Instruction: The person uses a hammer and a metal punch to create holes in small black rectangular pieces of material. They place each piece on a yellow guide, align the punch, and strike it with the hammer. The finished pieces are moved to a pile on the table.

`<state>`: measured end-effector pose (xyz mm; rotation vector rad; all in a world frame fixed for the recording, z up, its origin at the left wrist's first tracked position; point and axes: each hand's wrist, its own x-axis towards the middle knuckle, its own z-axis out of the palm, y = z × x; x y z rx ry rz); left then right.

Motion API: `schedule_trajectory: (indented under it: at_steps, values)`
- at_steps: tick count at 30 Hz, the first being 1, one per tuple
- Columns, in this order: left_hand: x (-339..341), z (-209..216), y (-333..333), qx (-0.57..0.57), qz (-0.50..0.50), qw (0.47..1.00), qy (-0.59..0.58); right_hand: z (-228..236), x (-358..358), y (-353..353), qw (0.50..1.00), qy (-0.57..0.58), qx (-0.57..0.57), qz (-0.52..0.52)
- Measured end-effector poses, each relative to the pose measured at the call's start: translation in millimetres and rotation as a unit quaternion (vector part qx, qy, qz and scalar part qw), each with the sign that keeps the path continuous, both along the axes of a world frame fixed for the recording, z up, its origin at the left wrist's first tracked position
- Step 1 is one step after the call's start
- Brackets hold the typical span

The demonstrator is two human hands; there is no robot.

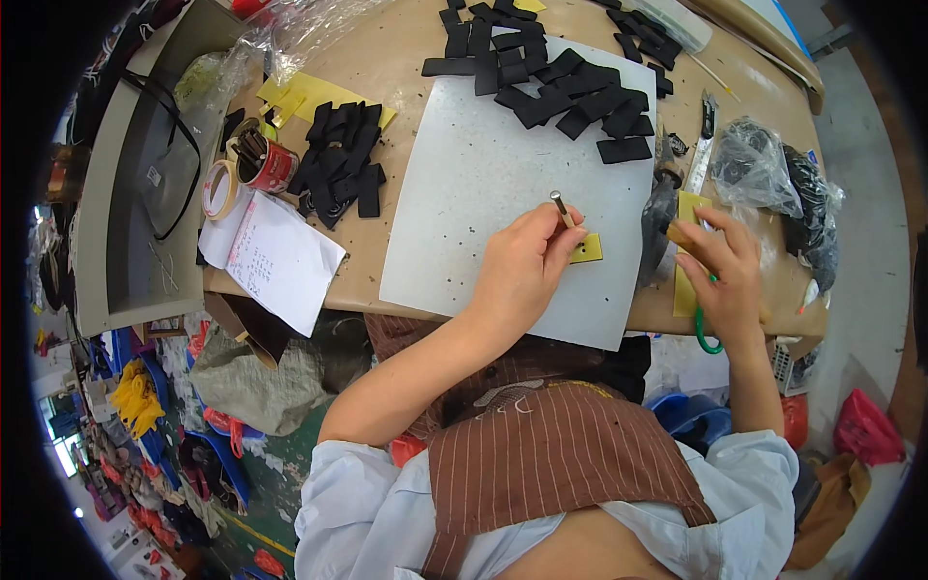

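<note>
My left hand (530,261) pinches a slim metal punch (560,207) upright over a small yellow card (587,249) with dark holes in it. The card lies on a white board (435,232), partly under my fingers. To the right, my right hand (725,271) is closed round a wooden-handled tool (688,238), whose head I cannot make out. Under that hand lie a yellow strip (685,280) and a green handle loop (709,338). A dark, blurred shape (658,232) sits between the board and my right hand.
Black fabric pieces (580,92) are heaped at the board's far end; another black heap (338,155) lies left. Nearby are a red tin (271,169), a tape roll (220,188) and an open notebook (280,256). A utility knife (709,121) and clear plastic bag (759,164) lie right.
</note>
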<state>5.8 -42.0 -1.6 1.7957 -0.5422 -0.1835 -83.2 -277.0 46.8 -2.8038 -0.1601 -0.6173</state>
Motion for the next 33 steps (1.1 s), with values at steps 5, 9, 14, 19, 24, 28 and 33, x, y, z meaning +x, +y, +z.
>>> schedule_trajectory:
  at_steps: [5,9,14,19,24,28,33]
  values:
    - [0,-1,-1,-0.013,0.002,0.999,0.050,-24,27,36,0.987,0.037,0.061,0.144]
    - [7,20,6,-0.211,0.039,0.910,0.354,-32,34,38,0.982,0.035,0.070,0.169]
    - [9,29,39,0.034,-0.032,0.998,-0.037,-30,37,42,0.979,0.037,0.077,0.185]
    - [1,13,41,0.204,-0.060,0.966,-0.144,-36,34,44,0.960,0.106,0.173,0.194]
    - [0,6,39,0.174,-0.038,0.975,-0.132,-18,41,48,0.942,0.196,0.225,0.152]
    - [1,8,38,0.170,-0.038,0.977,-0.126,-16,43,49,0.921,0.230,0.286,0.131]
    - [1,7,38,0.163,-0.037,0.979,-0.116,-18,42,47,0.926,0.217,0.275,0.139]
